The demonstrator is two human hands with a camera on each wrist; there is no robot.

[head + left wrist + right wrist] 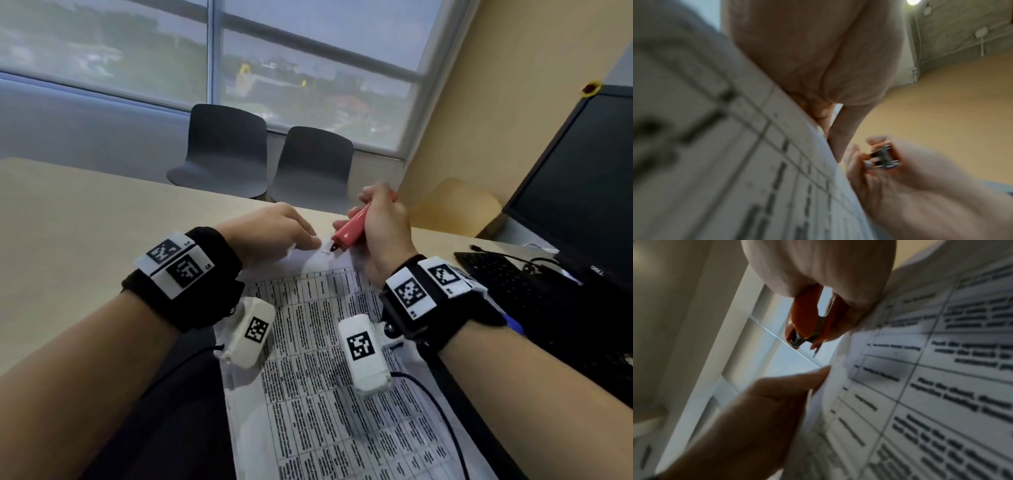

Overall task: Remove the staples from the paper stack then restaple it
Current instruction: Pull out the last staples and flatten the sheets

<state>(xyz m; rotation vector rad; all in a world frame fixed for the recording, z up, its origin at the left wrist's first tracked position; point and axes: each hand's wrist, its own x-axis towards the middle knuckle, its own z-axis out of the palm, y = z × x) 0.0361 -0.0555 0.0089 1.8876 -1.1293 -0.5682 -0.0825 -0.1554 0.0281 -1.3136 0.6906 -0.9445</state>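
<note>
Right hand [383, 222] grips staple remover [349, 231]; left hand [270, 233] pins paper stack [329, 342].

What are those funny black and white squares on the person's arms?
Both bare arms wear black wristbands carrying white plates printed with black square codes. Under each wrist hangs a white camera box with its own code and a thin black cable.

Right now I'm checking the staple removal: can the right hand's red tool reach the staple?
Probably yes: the right hand holds the red tool tip-down beside the staple, and the left hand leaves it uncovered.
</note>
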